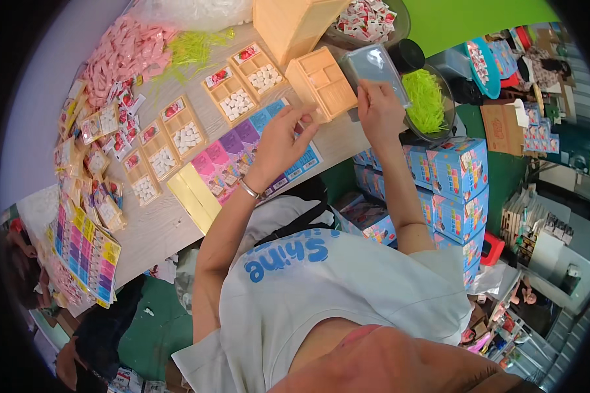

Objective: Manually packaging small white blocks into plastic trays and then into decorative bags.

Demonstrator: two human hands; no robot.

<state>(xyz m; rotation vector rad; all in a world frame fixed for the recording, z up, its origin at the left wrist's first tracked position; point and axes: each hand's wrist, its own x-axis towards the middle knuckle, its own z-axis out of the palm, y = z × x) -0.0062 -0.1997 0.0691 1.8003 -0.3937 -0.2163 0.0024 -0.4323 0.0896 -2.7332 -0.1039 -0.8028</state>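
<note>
My left hand (283, 143), a bracelet at its wrist, hovers over colourful printed sheets (233, 147), with loosely bent fingers and the thumb apart. Its fingertips come close to the near corner of a compartmented wooden tray (331, 77) on top of a stack. My right hand (380, 114) is at the near side of a clear plastic box (372, 65), its fingers closed together; whatever they pinch is too small to make out. Left of the stack lie several small wooden trays (220, 95) with white cubes in one part and a strawberry-printed packet in the other.
Pink packets (128, 52) and green strips (193, 52) are heaped at the back left. A taller wooden stack (295, 26) stands behind. At the right are a bowl of green shreds (426, 101), a bowl of printed sachets (367, 23), and stacked blue boxes (455, 173) below table level.
</note>
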